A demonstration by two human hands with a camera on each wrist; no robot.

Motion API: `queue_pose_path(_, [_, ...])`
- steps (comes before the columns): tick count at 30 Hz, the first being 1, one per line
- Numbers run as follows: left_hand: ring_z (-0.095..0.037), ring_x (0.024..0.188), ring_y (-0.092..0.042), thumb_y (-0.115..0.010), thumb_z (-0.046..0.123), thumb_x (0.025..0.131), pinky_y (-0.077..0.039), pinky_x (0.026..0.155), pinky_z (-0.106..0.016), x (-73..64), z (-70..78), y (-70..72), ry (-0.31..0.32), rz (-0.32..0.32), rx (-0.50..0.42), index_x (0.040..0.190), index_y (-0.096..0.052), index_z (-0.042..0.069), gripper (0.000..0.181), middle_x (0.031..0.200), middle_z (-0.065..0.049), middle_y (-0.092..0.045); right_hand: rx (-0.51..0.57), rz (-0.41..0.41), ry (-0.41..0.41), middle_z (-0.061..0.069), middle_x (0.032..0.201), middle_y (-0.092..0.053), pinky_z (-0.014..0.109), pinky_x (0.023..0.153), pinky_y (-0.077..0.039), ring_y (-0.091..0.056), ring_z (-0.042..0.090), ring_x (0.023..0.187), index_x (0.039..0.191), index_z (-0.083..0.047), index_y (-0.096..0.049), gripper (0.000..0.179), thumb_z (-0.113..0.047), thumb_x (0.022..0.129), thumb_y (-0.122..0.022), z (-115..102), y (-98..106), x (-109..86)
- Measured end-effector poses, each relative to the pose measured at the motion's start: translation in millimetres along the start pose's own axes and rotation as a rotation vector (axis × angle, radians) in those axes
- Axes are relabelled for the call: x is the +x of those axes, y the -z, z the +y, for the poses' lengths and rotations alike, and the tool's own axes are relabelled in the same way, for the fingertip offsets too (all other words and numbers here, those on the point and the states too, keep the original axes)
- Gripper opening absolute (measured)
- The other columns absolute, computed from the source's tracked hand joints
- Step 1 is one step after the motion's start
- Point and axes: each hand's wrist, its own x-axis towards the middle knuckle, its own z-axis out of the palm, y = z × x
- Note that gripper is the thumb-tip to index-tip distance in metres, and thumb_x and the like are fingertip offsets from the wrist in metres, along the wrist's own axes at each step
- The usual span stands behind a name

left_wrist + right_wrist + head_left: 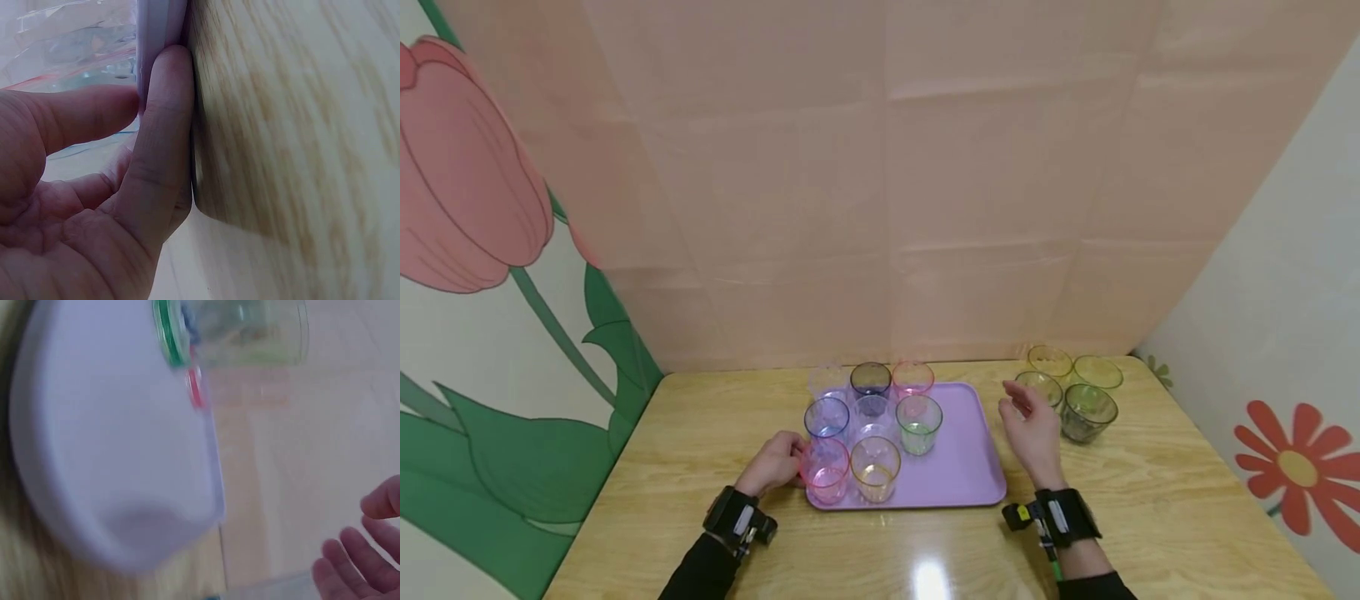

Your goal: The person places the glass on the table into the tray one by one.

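Note:
Several tinted glasses stand on a lilac tray point(958, 450). In its near row are a pink glass point(825, 472) and an amber glass point(876, 471); behind them come a blue glass point(827, 421) and a green glass point(919, 425). My left hand point(775, 462) grips the tray's left edge beside the pink glass. The left wrist view shows the thumb at the rim and a finger point(165, 125) under it. My right hand point(1032, 429), holding nothing, is raised between the tray and the right-hand glasses. Its relaxed fingers point(359, 556) show in the right wrist view.
On the wooden table point(1157, 500), right of the tray, stand several yellowish glasses point(1097, 372) and a darker olive glass point(1088, 412). A pinkish covering point(880, 183) rises along the back. Painted walls flank the table at both sides.

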Motion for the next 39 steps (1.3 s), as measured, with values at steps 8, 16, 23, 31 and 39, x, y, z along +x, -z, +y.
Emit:
queue_pose_path(8, [-0.02, 0.068, -0.059, -0.048, -0.02, 0.077, -0.062, 0.056, -0.032, -1.0, 1.3, 0.2, -0.006, 0.005, 0.004, 0.097, -0.061, -0.009, 0.026, 0.082, -0.013, -0.057, -0.053, 0.345, 0.144, 0.018, 0.102, -0.069, 0.009, 0.081, -0.052, -0.063, 0.019, 0.093, 0.108, 0.007, -0.073, 0.021, 0.007, 0.089, -0.065, 9, 25, 12.0])
queue_pose_path(16, [-0.02, 0.067, -0.058, -0.046, -0.021, 0.077, -0.062, 0.056, -0.033, -0.2, -0.7, 0.2, -0.014, 0.0, -0.019, 0.098, -0.06, -0.011, 0.028, 0.082, -0.013, -0.055, -0.189, 0.275, 0.012, 0.028, 0.137, -0.052, 0.056, 0.108, -0.037, -0.044, 0.046, 0.128, 0.131, 0.003, -0.061, 0.047, 0.001, 0.084, -0.063, 24, 66, 21.5])
queue_pose_path(23, [-0.02, 0.068, -0.058, -0.047, -0.02, 0.078, -0.062, 0.056, -0.032, 0.3, -2.0, 0.7, -0.014, -0.004, -0.019, 0.1, -0.06, -0.011, 0.027, 0.082, -0.012, -0.055, -0.291, 0.007, -0.241, 0.035, 0.158, -0.014, 0.07, 0.116, -0.026, -0.02, 0.053, 0.143, 0.158, 0.001, -0.023, 0.087, -0.007, 0.086, -0.07, 43, 93, 26.0])
queue_pose_path(31, [-0.021, 0.072, -0.058, -0.049, -0.019, 0.078, -0.062, 0.057, -0.031, -1.0, -4.0, 0.1, 0.009, 0.004, 0.008, 0.1, -0.062, -0.01, 0.027, 0.084, -0.012, -0.056, -0.291, -0.054, -0.284, 0.039, 0.155, -0.02, 0.07, 0.112, -0.032, -0.029, 0.057, 0.138, 0.16, 0.003, -0.009, 0.101, -0.011, 0.087, -0.078, 58, 92, 24.6])
queue_pose_path(39, [-0.02, 0.066, -0.057, -0.047, -0.021, 0.077, -0.062, 0.056, -0.033, -0.3, -0.3, -0.1, -0.005, 0.011, -0.028, 0.094, -0.06, -0.008, 0.025, 0.081, -0.011, -0.055, -0.225, 0.063, -0.362, 0.029, 0.156, -0.033, 0.063, 0.114, -0.036, -0.037, 0.049, 0.139, 0.16, -0.001, -0.016, 0.101, -0.021, 0.085, -0.081, 60, 92, 27.6])
